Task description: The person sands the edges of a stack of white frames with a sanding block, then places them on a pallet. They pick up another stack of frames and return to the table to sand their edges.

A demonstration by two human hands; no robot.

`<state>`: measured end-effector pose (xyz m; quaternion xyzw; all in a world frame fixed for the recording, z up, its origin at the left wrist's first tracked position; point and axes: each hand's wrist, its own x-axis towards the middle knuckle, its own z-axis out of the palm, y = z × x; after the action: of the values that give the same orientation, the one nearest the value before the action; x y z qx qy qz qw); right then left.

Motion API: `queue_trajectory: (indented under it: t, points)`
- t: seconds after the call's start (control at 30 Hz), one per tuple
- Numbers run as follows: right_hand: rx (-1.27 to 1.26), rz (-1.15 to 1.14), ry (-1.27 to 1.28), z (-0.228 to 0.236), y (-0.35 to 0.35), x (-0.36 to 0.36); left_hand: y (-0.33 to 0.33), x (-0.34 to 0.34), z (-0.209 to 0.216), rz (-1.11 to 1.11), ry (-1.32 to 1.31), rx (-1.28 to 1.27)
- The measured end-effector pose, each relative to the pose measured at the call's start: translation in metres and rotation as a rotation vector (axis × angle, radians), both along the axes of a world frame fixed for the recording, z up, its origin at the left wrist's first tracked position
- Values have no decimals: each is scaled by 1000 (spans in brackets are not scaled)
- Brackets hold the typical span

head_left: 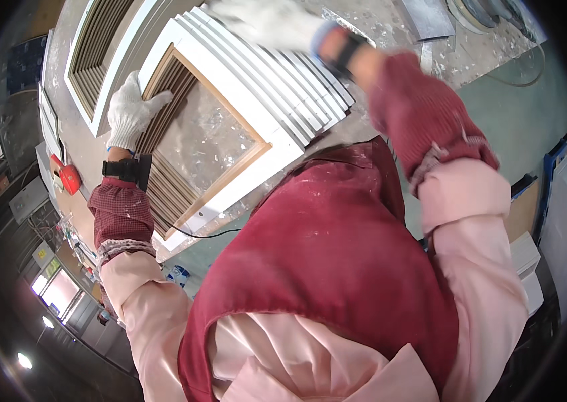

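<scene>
A stack of white rectangular frames (283,151) with brown inner edges lies on the worktable in front of me, its layers slightly fanned on the right side. My left hand (133,112), in a white knit glove, rests on the stack's left side with fingers stretched out and thumb apart, reaching toward the opening. Over the stack's far right part is my right hand (267,21), also gloved in white. It is smeared by motion, so its fingers cannot be made out, nor whether it touches the frames.
Left of this stack stands another stack of similar frames (77,80). The paint-specked worktable (213,137) shows through the opening. A red tool (69,178) lies at the left edge, a grey metal piece (427,19) at the far right. A black cable (210,236) hangs near my apron.
</scene>
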<state>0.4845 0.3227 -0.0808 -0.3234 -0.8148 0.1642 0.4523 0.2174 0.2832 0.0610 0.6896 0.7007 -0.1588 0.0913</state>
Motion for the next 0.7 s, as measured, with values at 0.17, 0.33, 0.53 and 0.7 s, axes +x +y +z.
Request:
queue_trajectory:
  t: [0.17,0.33,0.53,0.7]
  points:
    - [-438,161,-229,71,-169,83,-17,-31,0,24,65,23]
    - [-249,53,-240,49,-126,57,-18,-25,4,13,15,24]
    - [117,127,-12,10,-10,10,2,-17,0,-6,80,-17]
    - [-408,89,-196,63,-150,69,-15,-29,4,14,101,-18]
